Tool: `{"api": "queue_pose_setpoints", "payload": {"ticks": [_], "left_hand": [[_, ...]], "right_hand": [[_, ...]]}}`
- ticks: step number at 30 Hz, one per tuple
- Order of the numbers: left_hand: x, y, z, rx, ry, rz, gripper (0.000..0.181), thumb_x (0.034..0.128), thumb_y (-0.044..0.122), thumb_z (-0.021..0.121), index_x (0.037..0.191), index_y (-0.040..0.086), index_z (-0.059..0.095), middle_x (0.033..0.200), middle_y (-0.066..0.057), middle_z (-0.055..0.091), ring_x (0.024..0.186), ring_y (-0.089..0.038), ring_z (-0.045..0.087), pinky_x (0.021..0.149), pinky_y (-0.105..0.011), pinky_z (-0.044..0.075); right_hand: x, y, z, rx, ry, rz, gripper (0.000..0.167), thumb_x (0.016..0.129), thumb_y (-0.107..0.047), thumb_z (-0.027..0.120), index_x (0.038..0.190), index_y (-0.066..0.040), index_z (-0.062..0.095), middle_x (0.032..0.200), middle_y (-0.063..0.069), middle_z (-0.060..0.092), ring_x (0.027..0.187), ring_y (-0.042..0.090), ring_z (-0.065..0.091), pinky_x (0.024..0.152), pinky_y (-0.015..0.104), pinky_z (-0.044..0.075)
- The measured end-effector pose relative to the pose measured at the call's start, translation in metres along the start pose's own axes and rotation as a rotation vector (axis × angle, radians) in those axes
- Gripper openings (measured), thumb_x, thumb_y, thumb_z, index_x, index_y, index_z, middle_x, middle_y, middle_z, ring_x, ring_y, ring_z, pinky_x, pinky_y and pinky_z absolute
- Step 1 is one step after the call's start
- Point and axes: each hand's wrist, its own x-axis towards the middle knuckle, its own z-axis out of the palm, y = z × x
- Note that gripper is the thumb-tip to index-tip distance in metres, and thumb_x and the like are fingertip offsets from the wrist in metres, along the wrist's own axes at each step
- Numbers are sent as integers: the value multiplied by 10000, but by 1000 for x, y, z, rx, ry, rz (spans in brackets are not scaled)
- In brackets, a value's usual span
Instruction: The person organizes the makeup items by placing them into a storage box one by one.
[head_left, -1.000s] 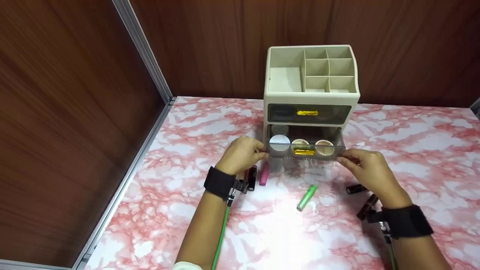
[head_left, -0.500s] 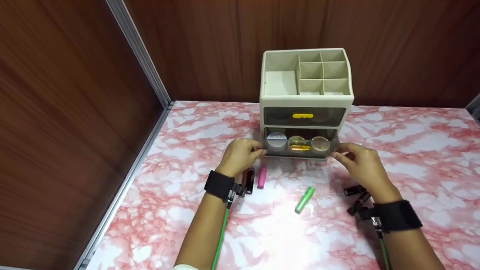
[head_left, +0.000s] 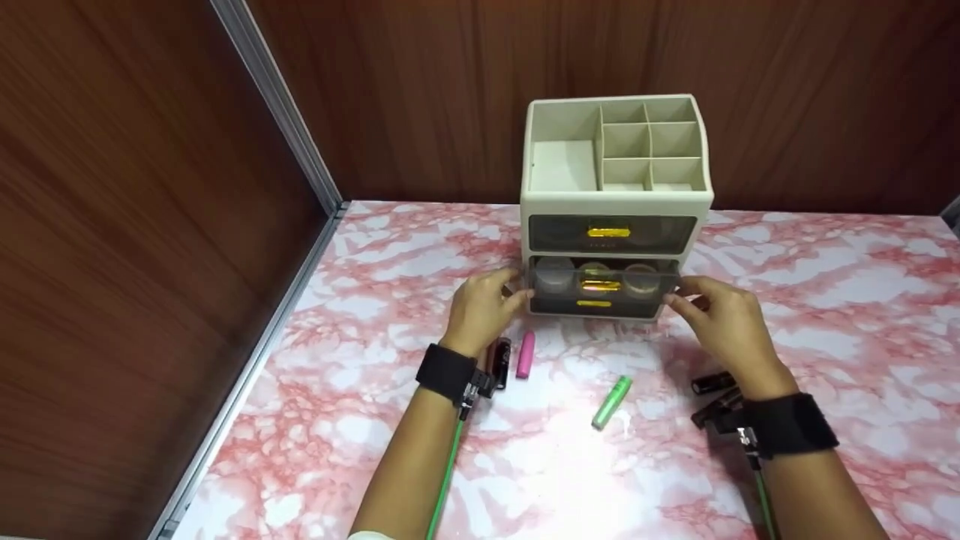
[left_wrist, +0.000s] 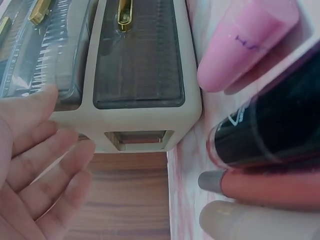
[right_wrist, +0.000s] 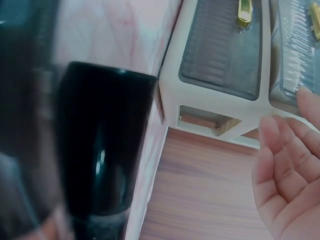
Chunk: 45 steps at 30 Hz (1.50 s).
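Observation:
A cream desktop organizer [head_left: 616,199] has three tinted clear drawers. Its middle drawer [head_left: 553,291] stands partly out, with three round containers [head_left: 641,279] seen inside. At the drawer's left front corner is my left hand [head_left: 480,309], the thumb touching the front in the left wrist view and the other fingers relaxed beside the organizer's side. My right hand [head_left: 726,319] mirrors it at the right corner, thumb against the drawer front, the fingers loosely bent along the side in the right wrist view. Below, the bottom drawer [head_left: 553,305] sits flush.
Near my left wrist lie a pink tube [head_left: 526,354], a black tube [head_left: 503,363] and others partly hidden. A green tube [head_left: 612,403] lies in front of the organizer. Dark tubes [head_left: 712,383] lie by my right wrist. Wood panels [head_left: 420,97] stand behind and left.
The middle drawer has slid inward, and both hands have moved with its corners. The bottom drawer's front and gold handle now show beneath it.

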Motion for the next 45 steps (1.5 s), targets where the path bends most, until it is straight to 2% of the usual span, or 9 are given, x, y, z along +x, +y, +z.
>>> {"api": "queue_pose_setpoints", "payload": {"ticks": [5,11,16,21,26,33,40,45], "left_hand": [[1,0,5,-9,34,-17,357,861,349,748,1108,96,702,947,-17,720,751,-170,668,648,-300,530],[0,-2,14,-26,76,-33,293,886,347,719,1034,95,728,904,-49,730,772,-179,678,658,-322,530],[-1,-4,22,-35,131,-47,276,903,356,694,994,97,724,895,-58,730,737,-139,673,645,-294,534],[-3,-5,28,-40,162,-52,267,913,347,685,981,91,722,881,-64,729,742,-177,689,647,-299,538],[-4,-5,29,-17,169,-56,238,911,336,690,966,107,730,867,-29,729,731,-150,681,629,-303,532],[2,-3,28,-20,188,-56,213,912,312,695,968,111,736,870,-13,729,717,-136,671,614,-291,523],[1,-1,31,45,201,-61,220,922,323,684,950,111,737,867,-16,730,720,-162,683,605,-321,528],[-1,-2,31,45,209,-63,214,922,318,684,951,112,737,874,-17,731,724,-168,684,614,-328,531]], "right_hand": [[2,0,0,-29,33,-1,247,911,-258,710,1006,-29,713,845,101,705,681,249,647,638,430,466],[6,2,3,-83,84,-64,211,895,-226,728,924,-17,717,774,122,691,666,296,636,629,469,463],[8,3,6,-92,96,-99,199,887,-213,736,882,-15,719,737,115,683,645,303,632,622,478,469],[10,3,8,-88,100,-95,198,885,-218,739,855,-23,723,737,107,694,641,297,637,617,471,471],[12,5,8,-86,108,-93,193,881,-215,744,820,-32,724,730,100,698,626,288,643,594,463,472],[17,4,5,-72,142,-117,187,877,-194,748,802,-25,727,713,99,697,600,279,636,575,458,468],[17,6,7,-78,130,-114,205,885,-203,740,798,-19,722,688,90,687,564,257,605,553,431,442],[15,8,11,-76,125,-113,212,887,-208,739,795,-18,723,671,81,677,556,250,596,548,431,441]]}}
